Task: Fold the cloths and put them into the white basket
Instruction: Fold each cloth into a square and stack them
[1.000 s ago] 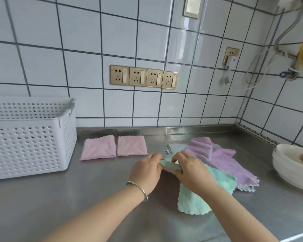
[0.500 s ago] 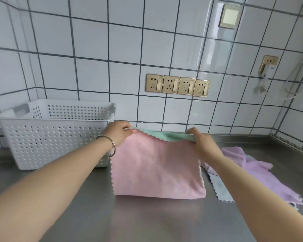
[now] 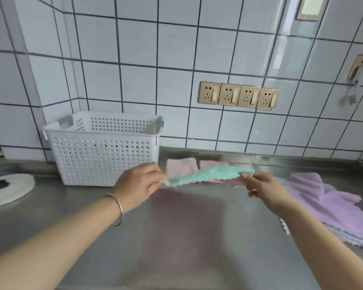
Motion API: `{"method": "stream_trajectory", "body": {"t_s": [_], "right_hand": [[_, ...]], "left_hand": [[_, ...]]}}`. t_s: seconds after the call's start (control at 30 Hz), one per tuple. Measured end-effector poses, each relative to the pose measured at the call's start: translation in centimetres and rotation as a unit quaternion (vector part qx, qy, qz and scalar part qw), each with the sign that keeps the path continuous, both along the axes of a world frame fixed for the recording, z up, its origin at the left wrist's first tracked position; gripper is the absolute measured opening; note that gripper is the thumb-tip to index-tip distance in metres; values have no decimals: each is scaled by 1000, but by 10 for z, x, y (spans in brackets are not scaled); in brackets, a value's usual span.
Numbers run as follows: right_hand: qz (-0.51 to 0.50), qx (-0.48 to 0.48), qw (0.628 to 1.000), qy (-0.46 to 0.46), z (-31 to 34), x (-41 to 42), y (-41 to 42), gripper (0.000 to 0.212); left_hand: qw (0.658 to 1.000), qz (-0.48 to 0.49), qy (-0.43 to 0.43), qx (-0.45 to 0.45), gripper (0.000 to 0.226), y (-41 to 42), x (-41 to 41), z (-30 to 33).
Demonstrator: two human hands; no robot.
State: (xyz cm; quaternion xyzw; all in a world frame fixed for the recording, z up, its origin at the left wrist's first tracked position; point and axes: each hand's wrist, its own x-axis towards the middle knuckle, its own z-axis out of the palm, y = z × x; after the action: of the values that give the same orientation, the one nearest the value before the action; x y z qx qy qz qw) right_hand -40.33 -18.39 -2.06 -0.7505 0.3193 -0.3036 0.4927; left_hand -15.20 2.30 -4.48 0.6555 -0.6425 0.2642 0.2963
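Left hand (image 3: 137,183) and right hand (image 3: 262,186) each pinch an end of the green cloth (image 3: 208,174), held stretched above the steel counter (image 3: 176,237); white basket (image 3: 101,147) stands far left; two folded pink cloths (image 3: 181,166) lie beyond.

The cloth (image 3: 208,174) pinched between the two hands is mint green on top with a pale pink underside showing along its zigzag edge. Just behind the grip lie two folded cloths (image 3: 181,165), soft pink. To the right of the grip a loose heap of cloths (image 3: 323,197) is lilac purple, with a pale blue-grey layer peeping out below it. To the left of the grip stands the basket (image 3: 101,155), plain white and dotted all over with rows of small round holes. The counter (image 3: 187,237) beneath is dull grey steel. The wall (image 3: 134,49) is pale blue-white square tiles with dark grout lines, and the sockets (image 3: 238,95) are gold. A silver bangle (image 3: 116,208) circles the left wrist.
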Motion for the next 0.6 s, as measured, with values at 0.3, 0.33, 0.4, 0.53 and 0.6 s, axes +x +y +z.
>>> {"method": "stream_trajectory", "body": {"t_s": [0.3,0.33,0.4,0.53,0.6], "right_hand": [[12,215,969,124,-106,-44,30,10],[1,225,968,114,-108,-45,32,11],[-38,236,968,77,-112,-44,38,10],[-128,196,971,51,-117,-44,43,4],[-142,99,977,124,-116,-47,44,13]], "left_hand": [[982,-65,4,180,27,32,-38,-110],[981,-66,17,184,28,33,-40,-111],[981,-58,28,185,28,37,-45,-113],[977,-52,56,201,28,44,-53,-115],[974,-52,76,206,27,46,-57,-116]]}}
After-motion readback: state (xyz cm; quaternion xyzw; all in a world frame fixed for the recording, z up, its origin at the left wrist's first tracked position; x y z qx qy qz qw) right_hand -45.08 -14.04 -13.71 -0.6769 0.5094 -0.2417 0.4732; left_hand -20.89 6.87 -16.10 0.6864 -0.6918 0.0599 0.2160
